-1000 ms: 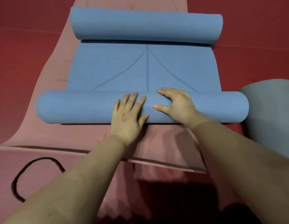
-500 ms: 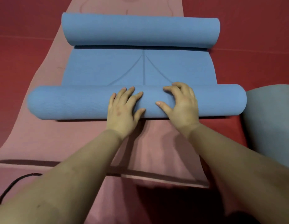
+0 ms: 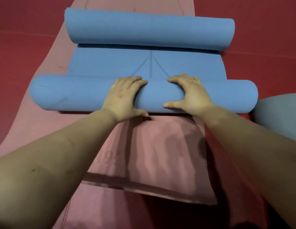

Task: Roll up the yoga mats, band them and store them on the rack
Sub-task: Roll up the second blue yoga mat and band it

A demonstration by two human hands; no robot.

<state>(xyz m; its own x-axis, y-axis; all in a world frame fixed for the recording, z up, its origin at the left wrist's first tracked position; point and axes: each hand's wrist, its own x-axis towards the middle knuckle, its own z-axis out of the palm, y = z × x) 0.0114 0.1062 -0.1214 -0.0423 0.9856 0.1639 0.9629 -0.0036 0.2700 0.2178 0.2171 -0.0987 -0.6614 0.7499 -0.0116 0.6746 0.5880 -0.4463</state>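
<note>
While both hands press down on the near roll of the blue textured foam yoga mat, the main risk is that the roll drifts crooked. The left hand and the right hand sit close together at the middle of the roll, palms on top, fingers draped over its far side and thumbs on its near side; they hold it by pressing and cupping rather than by closing round it. Nothing steadies the long ends of the roll, so either end could lag or run ahead, and its left end already juts out beyond the flat stretch of mat just past the roll, which suggests it may be telescoping. At the far side of that flat stretch lies a second curled-up blue roll, the mat's other end; if the near roll meets it, the two coils would butt together and the far one would need flattening first. The near roll rests on a flat pink yoga mat, which lies on the red floor under and around it; pushing hard could drag or wrinkle that pink mat. Just off the roll's right end sits a grey rolled mat, near enough to catch it. No band or rack is in sight.
</note>
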